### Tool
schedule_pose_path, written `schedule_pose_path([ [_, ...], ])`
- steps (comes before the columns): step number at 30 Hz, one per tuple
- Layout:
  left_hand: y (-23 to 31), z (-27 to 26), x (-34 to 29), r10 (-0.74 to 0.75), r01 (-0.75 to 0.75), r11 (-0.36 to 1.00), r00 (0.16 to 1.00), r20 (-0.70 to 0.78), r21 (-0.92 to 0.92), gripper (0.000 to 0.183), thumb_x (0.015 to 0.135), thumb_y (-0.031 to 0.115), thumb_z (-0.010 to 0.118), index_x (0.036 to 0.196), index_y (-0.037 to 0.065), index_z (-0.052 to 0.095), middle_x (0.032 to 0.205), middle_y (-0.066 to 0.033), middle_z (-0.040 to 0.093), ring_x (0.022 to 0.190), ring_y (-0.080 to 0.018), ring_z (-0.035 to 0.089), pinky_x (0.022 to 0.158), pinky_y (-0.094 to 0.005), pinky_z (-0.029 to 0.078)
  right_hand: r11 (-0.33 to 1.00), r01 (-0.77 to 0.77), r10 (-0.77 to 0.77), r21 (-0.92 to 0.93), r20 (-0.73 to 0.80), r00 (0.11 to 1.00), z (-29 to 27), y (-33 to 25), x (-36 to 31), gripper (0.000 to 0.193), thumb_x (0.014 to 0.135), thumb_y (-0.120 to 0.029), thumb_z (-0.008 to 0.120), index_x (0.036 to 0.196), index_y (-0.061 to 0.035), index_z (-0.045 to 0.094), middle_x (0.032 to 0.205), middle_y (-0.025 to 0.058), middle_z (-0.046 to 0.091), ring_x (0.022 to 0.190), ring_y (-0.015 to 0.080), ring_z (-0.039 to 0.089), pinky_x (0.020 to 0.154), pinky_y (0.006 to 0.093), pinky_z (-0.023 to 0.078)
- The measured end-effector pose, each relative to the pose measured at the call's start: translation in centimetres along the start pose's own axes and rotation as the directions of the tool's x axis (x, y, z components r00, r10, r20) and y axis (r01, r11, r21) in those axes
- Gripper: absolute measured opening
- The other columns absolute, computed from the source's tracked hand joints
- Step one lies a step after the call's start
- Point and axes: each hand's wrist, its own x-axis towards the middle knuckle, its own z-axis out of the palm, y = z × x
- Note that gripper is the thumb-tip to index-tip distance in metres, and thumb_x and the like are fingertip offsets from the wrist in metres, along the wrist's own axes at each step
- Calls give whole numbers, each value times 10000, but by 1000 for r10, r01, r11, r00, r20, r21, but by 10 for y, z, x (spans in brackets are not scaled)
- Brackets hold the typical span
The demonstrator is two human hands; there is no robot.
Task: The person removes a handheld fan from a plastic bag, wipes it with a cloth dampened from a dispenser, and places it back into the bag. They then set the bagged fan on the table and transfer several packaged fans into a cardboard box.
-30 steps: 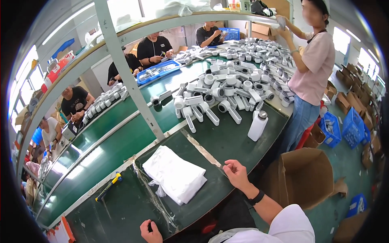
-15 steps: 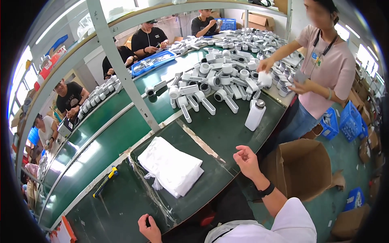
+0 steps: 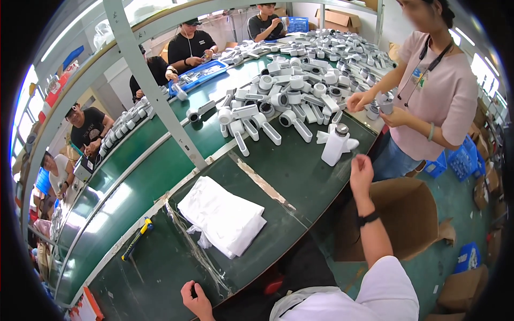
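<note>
My right hand (image 3: 361,171) is raised over the table's right edge, its fingers curled together and no object showing in them. Just beyond it stands a white square-sided bottle (image 3: 335,147) with a metal cap. A crumpled white piece, perhaps a cloth (image 3: 350,144), lies behind the bottle and sticks out on both sides. My left hand (image 3: 197,300) rests at the near table edge, loosely bent, thumb apart from the fingers, with nothing in it. Between my hands and the pile lies a folded white stack of thin sheet or bags (image 3: 219,214).
Grey-white handled parts (image 3: 278,99) are heaped at the far side. A yellow-and-black hand tool (image 3: 138,238) lies left. An upright post (image 3: 155,91) rises from the table. A co-worker (image 3: 433,91) stands at right, beside an open cardboard box (image 3: 396,214). Others sit along the belt.
My right hand has moved up and right, toward the bottle, its fingers closing. The white piece that was in the co-worker's hand now lies behind the bottle. My left hand has barely moved.
</note>
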Motion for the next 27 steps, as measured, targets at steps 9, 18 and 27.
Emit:
schedule_pose_path([
  [9, 0, -4, 0, -48, 49, 997, 999, -15, 51, 113, 867, 37, 623, 963, -22, 628, 967, -93, 623, 866, -192, 583, 787, -300, 469, 915, 335, -66, -224, 736, 674, 41, 76, 103, 439, 803, -164, 678, 1219, -69, 576, 1143, 175, 604, 1101, 367, 562, 952, 421, 454],
  [18, 8, -3, 1, -70, 70, 997, 998, -10, 43, 120, 848, 29, 627, 956, -22, 632, 970, -115, 624, 875, -227, 599, 801, -320, 478, 958, -253, 282, -132, 297, 912, 8, 52, 91, 205, 890, -58, 494, 1003, -23, 661, 951, 127, 646, 847, 209, 649, 716, 350, 536],
  [27, 6, 0, -1, -11, 11, 998, 1000, -3, 56, 128, 836, 27, 637, 954, -22, 632, 976, -129, 625, 889, -254, 599, 820, -337, 478, 694, -417, 272, 587, 322, 907, -50, 44, 55, 233, 921, -186, 447, 951, -44, 629, 831, 29, 608, 770, 115, 589, 673, 224, 451],
])
